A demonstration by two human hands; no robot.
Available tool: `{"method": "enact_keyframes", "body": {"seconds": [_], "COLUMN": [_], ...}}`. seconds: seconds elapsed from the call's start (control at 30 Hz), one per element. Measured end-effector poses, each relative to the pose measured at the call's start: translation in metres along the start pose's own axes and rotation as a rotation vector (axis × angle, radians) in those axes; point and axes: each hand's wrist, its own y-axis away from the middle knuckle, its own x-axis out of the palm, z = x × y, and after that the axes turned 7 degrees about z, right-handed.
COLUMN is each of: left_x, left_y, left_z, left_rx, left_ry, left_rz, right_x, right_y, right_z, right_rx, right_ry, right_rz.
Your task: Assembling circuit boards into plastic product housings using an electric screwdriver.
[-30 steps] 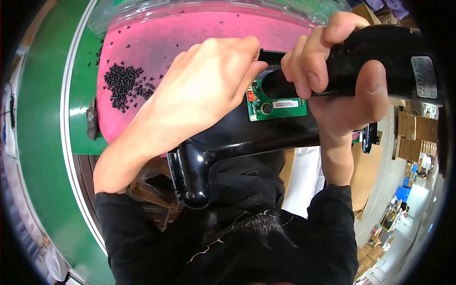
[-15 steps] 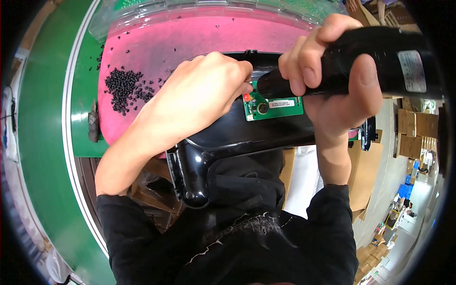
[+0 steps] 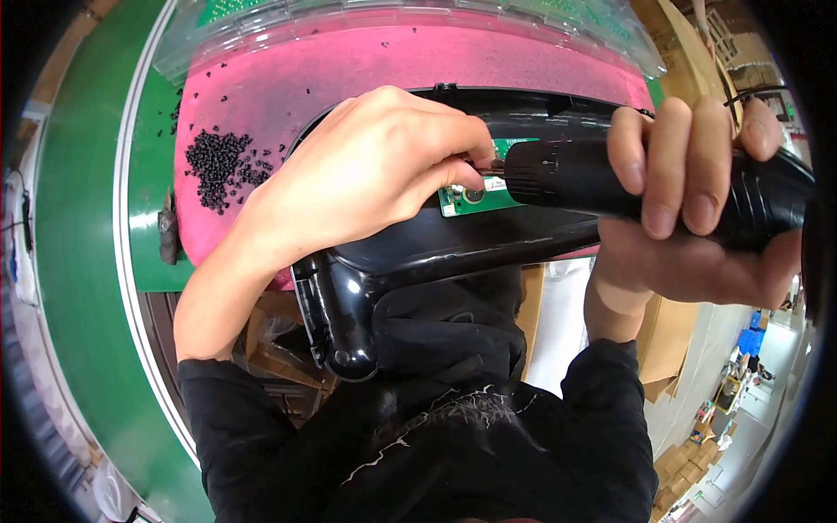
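My right hand (image 3: 667, 170) is wrapped round a black electric screwdriver (image 3: 562, 179), held nearly level with its bit pointing left. The fingertips of my left hand (image 3: 375, 166) are pinched together at the bit's end; whatever they hold there is too small and hidden to name. Beneath them a green circuit board (image 3: 475, 206) with a white label lies in a glossy black plastic housing (image 3: 453, 248). My left hand and the screwdriver cover part of the board.
A heap of small black screws (image 3: 218, 161) lies on the pink mat (image 3: 279, 74), left of the housing. Clear plastic trays (image 3: 418, 24) line the far edge. A dark, wrapped-looking object (image 3: 168, 231) rests on the green table (image 3: 83, 218). Cardboard (image 3: 671, 344) stands at the lower right.
The screwdriver has swung from steeply tilted over the board to nearly level, its bit now at my left fingertips. My right hand has moved right and lower; my left fingers have shifted slightly right.
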Motion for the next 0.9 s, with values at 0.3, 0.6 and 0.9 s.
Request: {"method": "enact_keyframes", "body": {"seconds": [0.3,0.6,0.9], "left_x": [-0.004,0.002,0.003], "left_y": [0.002,0.001,0.006], "left_z": [0.001,-0.005,0.003], "left_rx": [-0.186,-0.242,-0.118], "left_ry": [-0.143,-0.201,-0.218], "left_rz": [-0.066,-0.169,-0.151], "right_x": [0.016,0.018,0.016], "right_y": [0.013,-0.002,-0.006], "right_z": [-0.017,-0.017,-0.018], "right_rx": [0.241,0.473,0.561], "right_ry": [0.095,0.191,0.132], "right_rz": [-0.111,0.031,0.159]}}
